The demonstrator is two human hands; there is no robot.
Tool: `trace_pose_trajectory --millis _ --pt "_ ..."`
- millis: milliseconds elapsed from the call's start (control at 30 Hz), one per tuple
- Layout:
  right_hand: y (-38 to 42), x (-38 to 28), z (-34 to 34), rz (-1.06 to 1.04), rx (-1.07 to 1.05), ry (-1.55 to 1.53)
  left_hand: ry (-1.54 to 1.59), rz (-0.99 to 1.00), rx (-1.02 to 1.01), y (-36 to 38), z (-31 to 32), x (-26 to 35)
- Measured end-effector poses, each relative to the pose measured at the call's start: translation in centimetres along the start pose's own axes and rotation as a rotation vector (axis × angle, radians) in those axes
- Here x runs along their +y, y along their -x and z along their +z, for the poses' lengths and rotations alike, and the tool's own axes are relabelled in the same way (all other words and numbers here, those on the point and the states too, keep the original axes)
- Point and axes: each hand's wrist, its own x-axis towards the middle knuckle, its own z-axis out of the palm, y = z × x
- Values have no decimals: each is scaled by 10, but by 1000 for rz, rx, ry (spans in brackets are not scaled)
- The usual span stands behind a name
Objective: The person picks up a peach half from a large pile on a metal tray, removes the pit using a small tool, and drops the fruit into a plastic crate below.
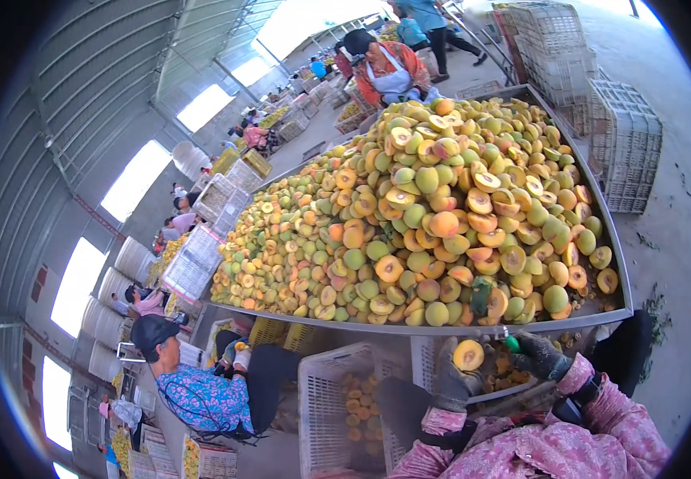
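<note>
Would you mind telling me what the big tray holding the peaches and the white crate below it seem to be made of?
The tray looks like sheet metal: grey, dull sheen, thin folded rim. The white crate appears to be moulded plastic, matte, with a regular lattice of openings. The gloves on the left hand and right hand look like dark knit fabric, possibly coated.

The tool [511, 344] in the right hand [538, 356] shows only a green tip, and the tray [409, 329] edge hides the crates [337, 407] beneath.
</note>
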Motion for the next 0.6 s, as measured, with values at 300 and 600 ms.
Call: trace_pose_trajectory --millis 300,600 --pt "9 -44 12 107 -240 111 -187 86 -144 5 -1 -8" --pt "1 -63 6 -103 -187 175 -257 170 -111 6 -1 -16"
